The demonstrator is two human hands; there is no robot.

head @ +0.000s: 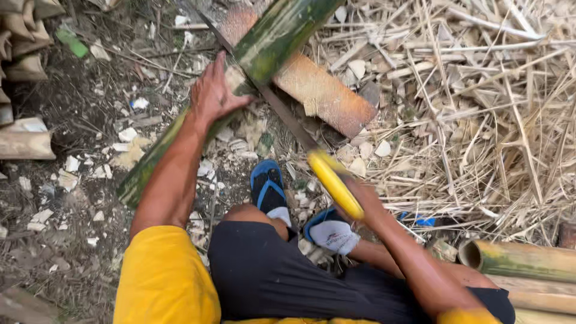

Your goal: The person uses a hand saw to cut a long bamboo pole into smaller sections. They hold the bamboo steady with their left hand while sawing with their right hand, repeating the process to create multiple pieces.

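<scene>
Across the dirt ground (90, 198), littered with pale chips and, to the right, a thick heap of dry straw (480, 108), one long green bamboo pole (273, 36) runs on a diagonal from the lower left up to the upper right. Its long axis crosses a wooden block (324, 96) that lies the other way, and the pole rests on top of it. Partly split lengthwise, the pole shows a pale inner face near the block.

Two more bamboo pieces (528, 261) lie at the lower right, one with its hollow end open to view, and several cut pale pieces are stacked at the left edge.

Next in size is the seated person: black trousers, yellow sleeves, and two feet in blue sandals (268, 187) just below the pole.

One left hand (213, 93) lies flat on the pole with fingers spread, pressing it down just left of the block. One right hand (363, 201) is closed tight round the yellow handle (336, 183) of a long knife. Its dark blade (282, 114) points up and to the left and meets the pole just right of the left hand, so the left hand is nearer the pole and the blade lies across the pole's length.
</scene>
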